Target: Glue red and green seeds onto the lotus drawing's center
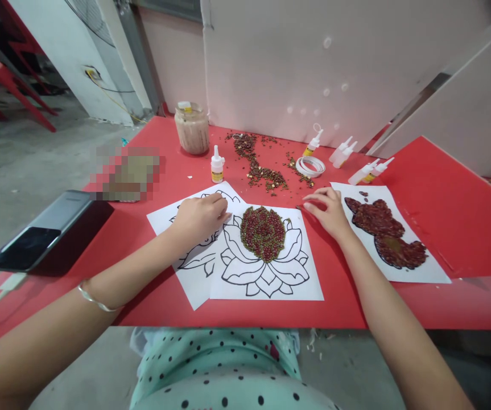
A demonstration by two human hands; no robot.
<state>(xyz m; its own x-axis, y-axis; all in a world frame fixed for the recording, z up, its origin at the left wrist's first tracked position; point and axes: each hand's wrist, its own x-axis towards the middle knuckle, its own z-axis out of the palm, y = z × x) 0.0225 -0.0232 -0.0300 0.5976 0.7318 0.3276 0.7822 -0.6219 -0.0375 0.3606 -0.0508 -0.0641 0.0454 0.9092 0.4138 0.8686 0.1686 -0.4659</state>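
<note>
A sheet with a printed lotus outline [266, 282] lies in front of me. Its centre petals are covered with red and green beans [263, 233]. My left hand [202, 217] rests at the sheet's upper left, over a second outline drawing [196, 285] partly under it. The fingers are curled together, and whatever is in them is hidden. My right hand [326, 209] is just past the lotus sheet's upper right corner, thumb and fingers apart, its fingertips low over the red table. Loose beans [266, 173] are scattered beyond both hands.
A glue bottle [217, 166] stands beyond my left hand, near a glass jar [192, 131]. More glue bottles [342, 152] and a white tape roll [310, 166] are at the back right. A bean-covered picture [435, 270] lies right, a phone [27, 247] on a dark box left.
</note>
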